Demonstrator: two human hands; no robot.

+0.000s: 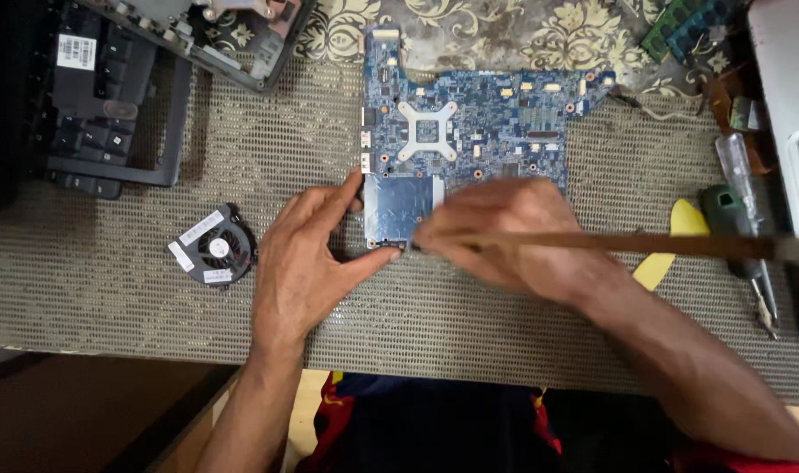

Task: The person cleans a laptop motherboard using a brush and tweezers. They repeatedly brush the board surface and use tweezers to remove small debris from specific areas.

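Observation:
A blue laptop motherboard lies flat on a woven grey mat. My left hand rests at the board's lower left corner, thumb and forefinger touching its edge beside a silver card slot. My right hand, blurred, grips a long brown stick-like brush handle whose near end meets the board's lower edge by the slot. The handle runs out to the right.
A small black cooling fan lies left of my left hand. A dismantled black laptop shell sits at the back left. Screwdrivers and a yellow pry tool lie on the right, by a white casing. Green memory sticks at back right.

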